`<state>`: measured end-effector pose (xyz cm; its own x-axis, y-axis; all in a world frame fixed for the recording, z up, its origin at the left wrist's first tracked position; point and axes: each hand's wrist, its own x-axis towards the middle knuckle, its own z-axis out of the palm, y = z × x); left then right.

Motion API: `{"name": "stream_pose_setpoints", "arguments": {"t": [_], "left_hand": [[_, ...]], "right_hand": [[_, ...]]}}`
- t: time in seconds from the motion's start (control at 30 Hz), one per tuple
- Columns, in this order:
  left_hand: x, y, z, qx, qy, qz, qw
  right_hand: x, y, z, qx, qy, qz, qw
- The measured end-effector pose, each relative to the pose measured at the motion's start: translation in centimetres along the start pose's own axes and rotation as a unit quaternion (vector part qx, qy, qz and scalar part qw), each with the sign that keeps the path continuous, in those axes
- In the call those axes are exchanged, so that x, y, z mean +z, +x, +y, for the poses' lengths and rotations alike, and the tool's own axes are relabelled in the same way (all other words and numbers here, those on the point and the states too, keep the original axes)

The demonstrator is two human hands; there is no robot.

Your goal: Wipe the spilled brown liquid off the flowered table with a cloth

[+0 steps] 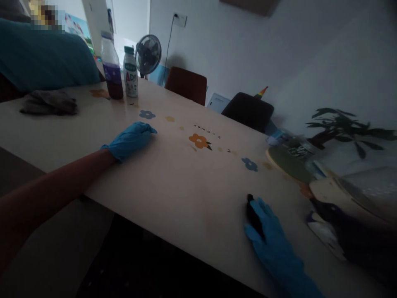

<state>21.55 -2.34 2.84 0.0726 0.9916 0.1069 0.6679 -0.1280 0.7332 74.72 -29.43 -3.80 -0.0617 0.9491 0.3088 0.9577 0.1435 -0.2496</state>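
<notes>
My left hand [132, 140], in a blue glove, rests on the pale tabletop [173, 186] near a printed blue flower. Its fingers are curled in together, and nothing shows in them. Lower right, my right hand [273, 242], gloved the same way, has its fingers and thumb around a small black cloth-like thing [255, 219] pressed to the table. The glove covers part of that thing, so its exact kind is unclear. Printed flowers, an orange one [199, 141] among them, run across the tabletop between the hands.
A crumpled grey cloth [49, 102], a purple-labelled bottle [112, 76] and a white green-capped bottle [130, 74] stand at the left. Along the right are a round green mat [287, 163], a cream pot [328, 192] and a plant [341, 124]. Chairs [186, 85] and a fan [149, 54] are behind.
</notes>
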Motion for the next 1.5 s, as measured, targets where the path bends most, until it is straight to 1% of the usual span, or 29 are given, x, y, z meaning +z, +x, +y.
{"name": "stream_pose_setpoints", "arguments": {"t": [0.07, 0.1, 0.17, 0.23, 0.33, 0.43, 0.5, 0.57, 0.67, 0.73, 0.8, 0.9, 1.0, 1.17, 1.3, 1.5], "left_hand": [[0.2, 0.2, -0.3, 0.002, -0.006, 0.000, 1.000], [0.3, 0.3, -0.5, 0.005, -0.012, -0.001, 1.000], [0.5, 0.5, -0.9, 0.012, -0.028, 0.001, 1.000], [0.6, 0.6, -1.3, 0.014, -0.038, 0.003, 0.999], [0.8, 0.7, -1.5, 0.021, -0.035, 0.006, 0.999], [0.8, 0.9, -1.5, 0.031, -0.028, 0.008, 0.999], [0.8, 0.9, -1.3, 0.029, -0.030, 0.008, 0.999], [0.8, 1.0, -1.3, 0.025, -0.033, 0.006, 0.999], [0.9, 1.0, -1.4, 0.029, -0.032, 0.007, 0.999], [1.0, 1.1, -1.7, 0.031, -0.032, 0.011, 0.999], [1.1, 1.1, -2.0, 0.031, -0.035, 0.012, 0.999], [1.3, 1.2, -2.2, 0.030, -0.039, 0.014, 0.999], [1.3, 1.3, -2.3, 0.030, -0.035, 0.019, 0.999], [1.5, 1.6, -2.6, 0.031, -0.031, 0.022, 0.999], [1.7, 1.6, -2.8, 0.029, -0.047, 0.016, 0.998], [1.8, 1.2, -2.7, 0.028, -0.074, 0.013, 0.997]], "right_hand": [[1.6, 0.7, -0.9, 0.011, 0.006, 0.020, 1.000], [2.3, 1.5, -1.5, 0.020, 0.016, 0.021, 0.999], [3.7, 4.1, -2.6, 0.028, 0.044, 0.008, 0.999], [4.9, 7.9, -3.7, 0.020, 0.071, -0.011, 0.997], [6.8, 14.7, -6.0, -0.018, 0.114, -0.045, 0.992], [9.0, 21.4, -9.4, -0.068, 0.141, -0.085, 0.984], [10.4, 25.0, -12.2, -0.110, 0.150, -0.108, 0.977], [11.5, 27.9, -15.1, -0.155, 0.144, -0.132, 0.969], [12.4, 31.5, -19.3, -0.203, 0.102, -0.168, 0.959], [12.6, 33.6, -21.8, -0.200, 0.073, -0.179, 0.961], [12.9, 35.5, -23.9, -0.170, 0.052, -0.173, 0.969], [13.4, 37.7, -26.1, -0.130, 0.038, -0.157, 0.978], [13.5, 38.8, -26.6, -0.106, 0.028, -0.150, 0.983], [12.1, 39.9, -24.4, -0.047, -0.027, -0.129, 0.990], [11.1, 41.2, -23.1, 0.003, -0.089, -0.147, 0.985], [11.3, 42.6, -22.4, 0.036, -0.128, -0.163, 0.978]]}}
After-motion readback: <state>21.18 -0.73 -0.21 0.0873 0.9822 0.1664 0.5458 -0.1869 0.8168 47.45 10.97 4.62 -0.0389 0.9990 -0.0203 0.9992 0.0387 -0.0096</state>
